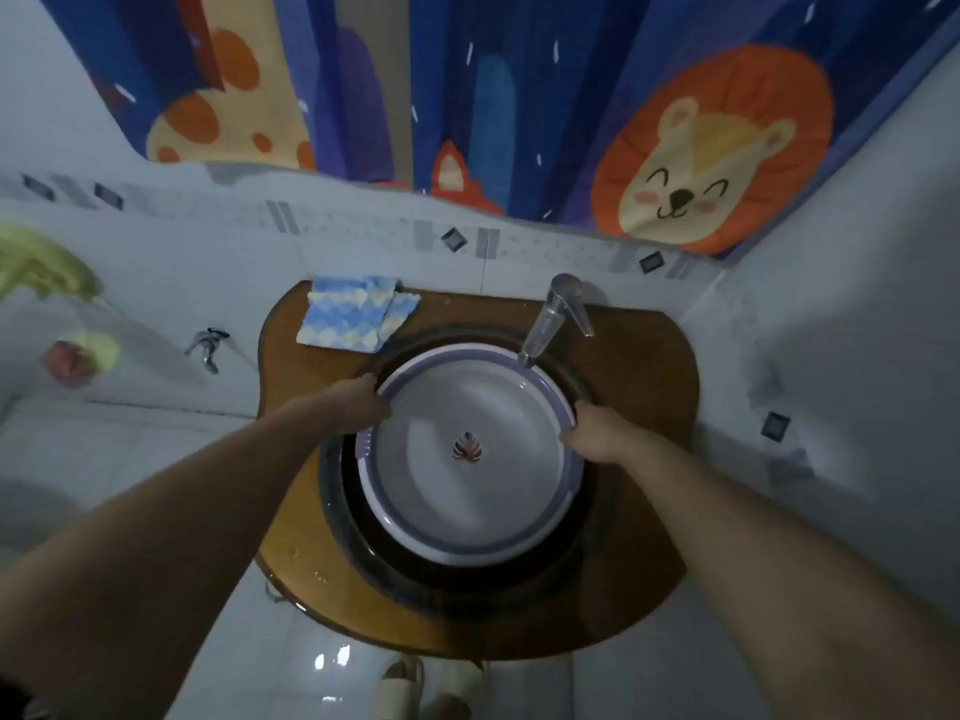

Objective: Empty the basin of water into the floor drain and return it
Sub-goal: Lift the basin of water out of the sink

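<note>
The basin (470, 454) sits in the dark sink (337, 491) on the wooden table (649, 407), left hand (363, 405) and right hand (597, 433) each grasping its rim. Whether water remains is unclear, so emptied or not is uncertain.

Both arms outstretched, left hand (361, 405) and right hand (597, 433) curled closed, gripping

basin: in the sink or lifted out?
In the sink. The round white purple-rimmed plastic basin sits inside the dark sink bowl, left hand and right hand gripping its rim.
</note>
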The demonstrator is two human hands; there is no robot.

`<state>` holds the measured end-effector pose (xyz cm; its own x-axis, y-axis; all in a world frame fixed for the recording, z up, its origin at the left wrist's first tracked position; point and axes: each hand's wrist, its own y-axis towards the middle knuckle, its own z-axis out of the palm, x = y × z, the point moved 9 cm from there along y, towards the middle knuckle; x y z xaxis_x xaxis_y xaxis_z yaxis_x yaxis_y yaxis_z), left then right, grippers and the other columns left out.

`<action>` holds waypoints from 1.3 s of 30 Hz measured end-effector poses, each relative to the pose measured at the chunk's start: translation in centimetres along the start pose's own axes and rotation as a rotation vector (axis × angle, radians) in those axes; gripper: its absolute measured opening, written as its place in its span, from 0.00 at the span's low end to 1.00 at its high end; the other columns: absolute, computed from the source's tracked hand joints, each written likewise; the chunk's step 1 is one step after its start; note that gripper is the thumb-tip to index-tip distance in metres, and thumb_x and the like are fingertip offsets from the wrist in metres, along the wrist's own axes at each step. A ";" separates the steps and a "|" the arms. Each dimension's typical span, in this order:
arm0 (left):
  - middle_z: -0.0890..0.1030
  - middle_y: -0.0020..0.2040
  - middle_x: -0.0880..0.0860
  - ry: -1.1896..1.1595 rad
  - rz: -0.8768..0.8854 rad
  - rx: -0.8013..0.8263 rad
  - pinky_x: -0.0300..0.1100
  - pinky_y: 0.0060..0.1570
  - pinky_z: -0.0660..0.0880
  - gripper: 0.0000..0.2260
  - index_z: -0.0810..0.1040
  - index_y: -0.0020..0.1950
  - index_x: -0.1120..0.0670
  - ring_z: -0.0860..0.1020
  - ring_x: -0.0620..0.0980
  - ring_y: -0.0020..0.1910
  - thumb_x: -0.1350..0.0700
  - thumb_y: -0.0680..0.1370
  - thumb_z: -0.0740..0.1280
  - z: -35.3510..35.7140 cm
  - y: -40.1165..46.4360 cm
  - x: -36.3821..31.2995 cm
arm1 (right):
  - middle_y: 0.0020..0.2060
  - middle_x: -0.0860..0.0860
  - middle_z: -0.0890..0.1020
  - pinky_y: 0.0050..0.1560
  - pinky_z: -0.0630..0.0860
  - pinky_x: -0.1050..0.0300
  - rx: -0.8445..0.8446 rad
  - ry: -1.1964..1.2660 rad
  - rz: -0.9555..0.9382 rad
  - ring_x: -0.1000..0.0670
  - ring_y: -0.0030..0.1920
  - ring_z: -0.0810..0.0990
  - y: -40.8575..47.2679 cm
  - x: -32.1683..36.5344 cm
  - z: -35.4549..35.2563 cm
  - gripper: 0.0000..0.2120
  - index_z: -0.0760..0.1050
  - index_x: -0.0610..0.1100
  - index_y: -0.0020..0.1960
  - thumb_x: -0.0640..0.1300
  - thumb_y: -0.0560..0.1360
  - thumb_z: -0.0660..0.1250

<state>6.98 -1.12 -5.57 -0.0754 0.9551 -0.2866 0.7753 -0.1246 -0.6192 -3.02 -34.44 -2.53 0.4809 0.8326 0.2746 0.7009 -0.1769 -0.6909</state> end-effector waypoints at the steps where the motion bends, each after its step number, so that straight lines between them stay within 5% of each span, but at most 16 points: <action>1: 0.73 0.70 0.60 0.014 -0.009 0.012 0.44 0.52 0.70 0.30 0.65 0.74 0.60 0.73 0.59 0.65 0.47 0.77 0.67 0.5 0.0 0.2 | 0.65 0.43 0.72 0.51 0.73 0.52 0.026 0.036 0.049 0.43 0.61 0.74 0.3 -0.5 0.7 0.27 0.60 0.42 0.74 0.50 0.79 0.62; 7: 0.77 0.54 0.58 -0.082 -0.097 0.086 0.45 0.37 0.72 0.28 0.62 0.73 0.61 0.76 0.55 0.44 0.49 0.79 0.66 3.4 -0.9 0.6 | 0.69 0.44 0.68 0.58 0.75 0.39 0.099 0.652 0.273 0.39 0.63 0.70 1.2 -3.2 5.9 0.30 0.55 0.47 0.77 0.48 0.79 0.63; 9: 0.77 0.50 0.58 -0.125 -0.124 0.069 0.43 0.32 0.72 0.29 0.59 0.74 0.62 0.78 0.55 0.43 0.52 0.79 0.66 3.9 -0.9 1.0 | 0.70 0.45 0.66 0.57 0.76 0.38 0.092 0.649 0.268 0.38 0.63 0.70 1.7 -3.6 6.5 0.31 0.52 0.50 0.77 0.45 0.79 0.62; 12: 0.74 0.63 0.63 -0.079 -0.155 0.069 0.47 0.39 0.77 0.30 0.55 0.76 0.63 0.79 0.61 0.55 0.55 0.80 0.65 4.6 -0.8 1.2 | 0.69 0.45 0.69 0.54 0.78 0.40 0.096 0.583 0.235 0.39 0.62 0.72 2.5 -3.8 6.7 0.28 0.56 0.51 0.76 0.41 0.79 0.61; 15: 0.71 0.68 0.66 -0.082 -0.172 0.068 0.50 0.43 0.80 0.29 0.52 0.77 0.65 0.79 0.63 0.57 0.57 0.82 0.62 4.7 -1.1 1.4 | 0.65 0.45 0.72 0.48 0.81 0.43 0.112 0.482 0.213 0.40 0.58 0.75 2.5 -4.0 7.2 0.29 0.63 0.50 0.73 0.32 0.76 0.62; 19: 0.74 0.66 0.64 -0.010 -0.126 0.022 0.49 0.51 0.78 0.24 0.60 0.74 0.65 0.78 0.62 0.60 0.55 0.82 0.62 3.9 -1.4 1.7 | 0.57 0.44 0.76 0.42 0.83 0.44 0.075 0.394 0.202 0.41 0.53 0.77 2.3 -4.8 7.0 0.29 0.70 0.46 0.66 0.25 0.69 0.63; 30: 0.77 0.62 0.62 -0.036 -0.064 0.000 0.49 0.47 0.79 0.18 0.70 0.67 0.61 0.79 0.61 0.58 0.58 0.78 0.66 1.2 -3.6 1.9 | 0.57 0.42 0.78 0.44 0.83 0.42 0.149 0.500 0.152 0.39 0.55 0.79 -0.1 -2.8 5.2 0.23 0.73 0.45 0.61 0.28 0.69 0.65; 36: 0.76 0.46 0.57 -0.068 -0.056 -0.040 0.50 0.40 0.81 0.13 0.75 0.60 0.63 0.79 0.56 0.44 0.61 0.76 0.65 -2.3 -5.6 1.9 | 0.56 0.42 0.75 0.40 0.83 0.44 0.110 0.581 0.112 0.40 0.54 0.79 -1.5 -0.7 3.6 0.19 0.67 0.44 0.61 0.34 0.73 0.66; 39: 0.79 0.52 0.58 -0.052 -0.058 -0.064 0.46 0.40 0.80 0.10 0.75 0.58 0.58 0.78 0.55 0.45 0.59 0.76 0.66 -4.0 -6.9 1.7 | 0.58 0.41 0.75 0.40 0.83 0.44 0.124 0.582 0.101 0.40 0.54 0.79 -2.4 0.4 3.5 0.22 0.67 0.42 0.64 0.33 0.73 0.67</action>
<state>3.99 2.43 1.19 -0.1529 0.9447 -0.2901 0.8071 -0.0500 -0.5883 -6.36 -31.88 -3.10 0.7756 0.3849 0.5003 0.5870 -0.1481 -0.7960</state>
